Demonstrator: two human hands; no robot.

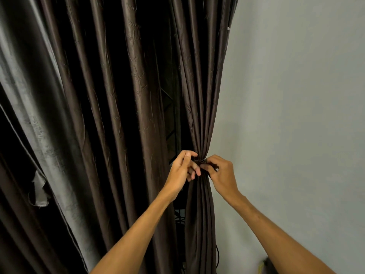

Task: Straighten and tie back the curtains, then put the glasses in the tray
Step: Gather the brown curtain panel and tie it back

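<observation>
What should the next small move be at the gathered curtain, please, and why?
Probably draw both ends of the tie band snug: the left hand and right hand each pinch it at the bunched curtain, and no finished knot shows yet.

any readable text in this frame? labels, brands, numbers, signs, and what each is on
None readable.
The dark curtain has only an embossed leaf pattern, no lettering.
The tie band, pinched by the left hand and the right hand, shows no tag or print.
The grey wall shows no sign or label.
A yellow item at the bottom edge is too small to tell.
</observation>
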